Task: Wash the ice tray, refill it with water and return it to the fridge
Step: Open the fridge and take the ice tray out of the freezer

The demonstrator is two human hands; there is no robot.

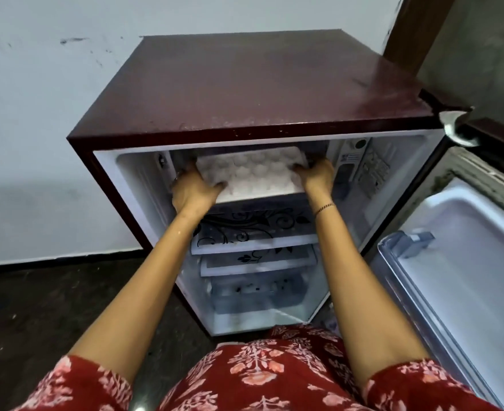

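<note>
**Tray level at the freezer mouth**

Pale wall and dark floor frame the maroon fridge (pixel 253 93), its door (pixel 464 262) swung open to my right. At the top edge of its cavity I hold the white ice tray (pixel 249 172). My left hand (pixel 195 192) and right hand (pixel 316 176) clasp its two ends, fingers curled round the rim. Best kept flat and steady, I judge, moved slowly.

The ice tray (pixel 252 170) sits in the top of the fridge (pixel 253 93), above two shelves (pixel 253 241), the door (pixel 464 262) open at right.
</note>
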